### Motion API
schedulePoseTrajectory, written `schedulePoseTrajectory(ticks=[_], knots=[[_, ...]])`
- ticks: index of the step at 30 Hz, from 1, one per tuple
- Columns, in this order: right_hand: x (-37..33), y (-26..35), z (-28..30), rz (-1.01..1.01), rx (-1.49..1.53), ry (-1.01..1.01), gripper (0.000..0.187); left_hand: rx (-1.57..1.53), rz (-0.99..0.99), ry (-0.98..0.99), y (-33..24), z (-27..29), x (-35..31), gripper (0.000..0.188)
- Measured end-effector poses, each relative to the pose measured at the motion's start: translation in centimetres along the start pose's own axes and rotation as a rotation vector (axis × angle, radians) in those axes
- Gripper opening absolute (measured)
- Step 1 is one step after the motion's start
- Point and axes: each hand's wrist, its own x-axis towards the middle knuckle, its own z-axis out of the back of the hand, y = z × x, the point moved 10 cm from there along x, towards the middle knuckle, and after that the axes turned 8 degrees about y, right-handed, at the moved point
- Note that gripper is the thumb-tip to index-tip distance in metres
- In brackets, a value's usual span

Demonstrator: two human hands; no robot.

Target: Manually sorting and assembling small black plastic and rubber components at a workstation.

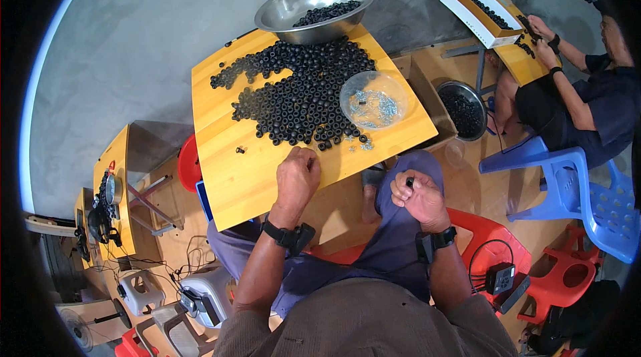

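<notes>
The step in hand looks like handling one small black piece [410, 183], pinched in the right hand [429, 206], palm turned up; the next move seems to call for bringing both hands together. The left hand [297, 175] curls narrowly over the near edge of the worktop [224, 180], beside the black rings [294, 111]; whether it grips anything I cannot tell.

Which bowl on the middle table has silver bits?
The clear plastic bowl, right of the black pile; the bigger metal bowl holds black pieces.
</notes>
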Motion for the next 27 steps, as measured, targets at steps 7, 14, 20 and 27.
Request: schedulePoseTrajectory(ticks=[7,14,20,27], knots=[[0.1,-0.1,0.0,-0.001,0.008,0.016,0.031,-0.166,0.085,-0.045,1.8,1.6,-0.2,0.011],[0.1,-0.1,0.3,0.006,-0.008,0.005,0.030,-0.099,0.010,0.060,-1.1,0.9,-0.1,0.008],[0.0,0.0,0.1,0.002,0.012,0.023,0.031,0.009,-0.050,0.033,-0.6,0.2,-0.1,0.009],[0.1,0.0,0.1,0.003,0.008,0.030,0.033,-0.336,0.172,0.097,0.1,0.3,0.3,0.010]])
